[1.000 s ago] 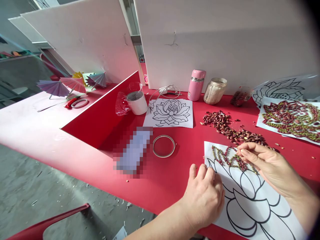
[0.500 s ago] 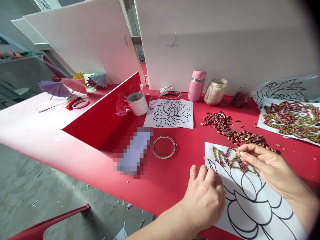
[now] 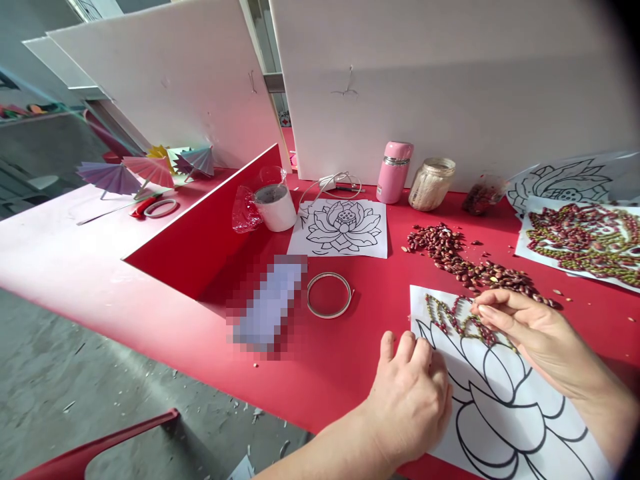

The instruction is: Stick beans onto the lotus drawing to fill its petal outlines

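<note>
A paper with a lotus line drawing (image 3: pixel 500 427) lies on the red table, its top petals outlined in rows of red and green beans (image 3: pixel 453 317). My right hand (image 3: pixel 535 333) is over the paper's top edge, thumb and forefinger pinched together above the bean rows. Anything between those fingertips is too small to make out. At the sheet's left edge my left hand (image 3: pixel 407 393) rests with its fingers curled down; their tips and the thumb are hidden. Just beyond the paper spreads a pile of dark red beans (image 3: pixel 465 260).
Behind stand a pink flask (image 3: pixel 394 173), a glass jar (image 3: pixel 433 183) and a bean-covered picture (image 3: pixel 585 237). Left of the paper are a tape ring (image 3: pixel 330 295), a blurred-out object (image 3: pixel 270 303), another lotus sheet (image 3: pixel 345 227) and a white roll (image 3: pixel 275 207). Paper umbrellas (image 3: pixel 150 172) stand farther left.
</note>
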Motion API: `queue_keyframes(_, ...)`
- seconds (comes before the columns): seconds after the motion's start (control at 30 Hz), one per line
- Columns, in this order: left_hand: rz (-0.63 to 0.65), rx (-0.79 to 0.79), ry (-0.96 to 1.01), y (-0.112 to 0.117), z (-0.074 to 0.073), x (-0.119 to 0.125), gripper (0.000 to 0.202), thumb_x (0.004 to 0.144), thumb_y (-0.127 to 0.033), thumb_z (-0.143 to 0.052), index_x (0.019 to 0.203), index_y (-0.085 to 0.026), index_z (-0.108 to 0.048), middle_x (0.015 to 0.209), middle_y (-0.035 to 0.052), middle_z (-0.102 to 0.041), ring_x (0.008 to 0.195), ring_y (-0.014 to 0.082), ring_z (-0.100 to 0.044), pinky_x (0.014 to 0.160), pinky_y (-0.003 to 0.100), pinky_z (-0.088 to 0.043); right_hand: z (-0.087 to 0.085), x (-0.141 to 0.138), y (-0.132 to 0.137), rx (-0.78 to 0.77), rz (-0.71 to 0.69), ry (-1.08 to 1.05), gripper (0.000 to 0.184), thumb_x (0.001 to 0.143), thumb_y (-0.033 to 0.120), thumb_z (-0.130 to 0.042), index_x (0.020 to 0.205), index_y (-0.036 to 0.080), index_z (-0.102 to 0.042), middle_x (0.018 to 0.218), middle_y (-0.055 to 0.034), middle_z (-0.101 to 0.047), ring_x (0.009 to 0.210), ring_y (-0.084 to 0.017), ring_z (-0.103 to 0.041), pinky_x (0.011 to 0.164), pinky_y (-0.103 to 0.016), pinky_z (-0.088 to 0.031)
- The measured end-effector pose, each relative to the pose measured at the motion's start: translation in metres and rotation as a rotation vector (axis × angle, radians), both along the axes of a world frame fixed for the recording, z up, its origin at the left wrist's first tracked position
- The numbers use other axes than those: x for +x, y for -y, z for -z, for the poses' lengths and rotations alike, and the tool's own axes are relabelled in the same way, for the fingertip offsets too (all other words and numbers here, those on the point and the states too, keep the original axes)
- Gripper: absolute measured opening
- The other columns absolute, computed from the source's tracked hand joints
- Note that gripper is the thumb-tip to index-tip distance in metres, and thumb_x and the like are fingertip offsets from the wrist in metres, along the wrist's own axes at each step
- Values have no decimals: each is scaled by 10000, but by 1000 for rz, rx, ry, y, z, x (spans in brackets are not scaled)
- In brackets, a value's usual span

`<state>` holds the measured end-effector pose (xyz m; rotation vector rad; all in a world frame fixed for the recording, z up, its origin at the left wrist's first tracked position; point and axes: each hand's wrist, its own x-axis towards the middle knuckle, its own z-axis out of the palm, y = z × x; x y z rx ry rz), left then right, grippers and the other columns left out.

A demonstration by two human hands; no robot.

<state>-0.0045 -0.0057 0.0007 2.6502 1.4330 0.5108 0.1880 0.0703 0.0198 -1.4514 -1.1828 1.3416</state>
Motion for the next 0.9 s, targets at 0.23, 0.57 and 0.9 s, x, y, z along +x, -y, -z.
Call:
queue_keyframes(0.23, 10, -16, -1, 0, 0, 0, 259, 888, -291, -281, 914, -162, -504, 910, 55, -435, 879, 214, -418, 796, 455, -318, -1, 1, 3, -3, -18, -1, 261, 607, 367, -704, 792, 219, -594, 759, 22, -567, 719, -83, -503, 633, -123, -428)
queue_keyframes(0.57, -9, 50, 8, -1, -1, 0, 217, 861, -284, -364, 959, -185, -531, 928, 62, -466, 906, 216, -441, 817, 444, -329, -1, -1, 2, 72, -54, 43, 241, 638, 366, -681, 800, 208, -598, 764, 10, -572, 683, -92, -504, 591, -182, -431)
queue_keyframes(0.9, -16, 19, 61, -6, 0, 3, 218, 851, -248, -398, 1010, -199, -540, 936, 61, -502, 967, 231, -434, 864, 453, -305, 0, -4, 6, 256, -329, 248, 152, 753, 338, -562, 805, 195, -572, 769, -1, -554, 730, -115, -517, 696, -254, -439)
